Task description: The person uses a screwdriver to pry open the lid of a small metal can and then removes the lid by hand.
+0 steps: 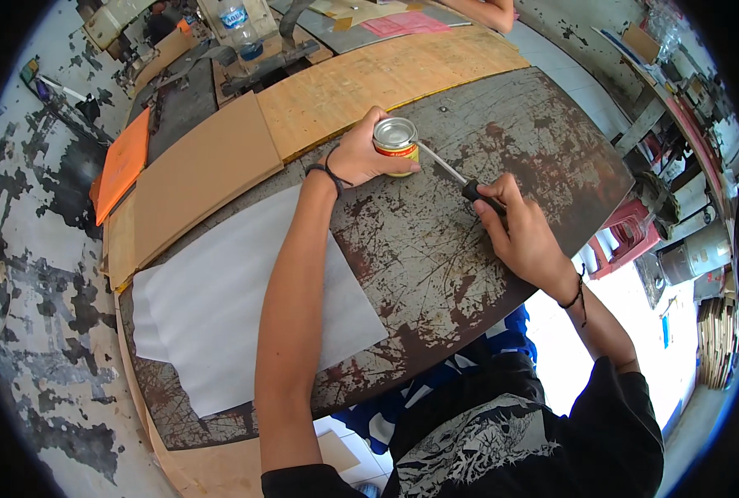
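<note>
A small round tin [396, 153] with a silver lid and a red and yellow side stands upright in my left hand [361, 156], whose fingers and thumb wrap round it. My right hand [515, 228] grips the black handle of a screwdriver [446, 168]. The screwdriver's metal shaft slants up and left, and its tip meets the rim of the tin just below the lid. Whether the tip sits under the lid's edge is too small to tell. Under my left forearm lies a large sheet of white material [220, 290].
The worn metal tabletop [436, 274] is scratched and stained. Along its far side lie a wooden board [386, 73], brown cardboard [207, 174] and an orange sheet [123, 170]. A plastic bottle [241, 31] stands beyond. Another person's arm [482, 12] shows at the top. A red stool [623, 236] is at the right.
</note>
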A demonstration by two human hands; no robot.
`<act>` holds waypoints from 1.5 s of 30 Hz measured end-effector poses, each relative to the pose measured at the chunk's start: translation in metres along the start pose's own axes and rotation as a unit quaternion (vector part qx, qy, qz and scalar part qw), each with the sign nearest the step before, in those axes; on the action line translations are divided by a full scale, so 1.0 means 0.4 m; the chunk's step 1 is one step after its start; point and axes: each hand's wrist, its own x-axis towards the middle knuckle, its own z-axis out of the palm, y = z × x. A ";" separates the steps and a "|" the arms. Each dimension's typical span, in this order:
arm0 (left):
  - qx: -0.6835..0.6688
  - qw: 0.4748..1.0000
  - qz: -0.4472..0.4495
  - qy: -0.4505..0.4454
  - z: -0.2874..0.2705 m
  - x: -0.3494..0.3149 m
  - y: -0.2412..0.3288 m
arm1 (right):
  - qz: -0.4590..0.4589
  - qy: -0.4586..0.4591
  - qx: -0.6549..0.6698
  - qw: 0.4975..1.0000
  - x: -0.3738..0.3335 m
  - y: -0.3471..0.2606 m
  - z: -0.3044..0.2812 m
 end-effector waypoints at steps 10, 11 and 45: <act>0.086 0.995 0.028 0.050 0.019 0.007 -0.006 | 0.013 -0.068 -0.034 0.997 0.007 -0.053 -0.076; 0.086 0.994 0.031 0.051 0.020 0.006 -0.007 | 0.032 -0.086 -0.040 0.995 0.015 -0.065 -0.087; 0.037 0.997 0.052 0.035 0.022 0.003 0.005 | 0.001 -0.063 -0.032 0.997 0.040 -0.098 -0.045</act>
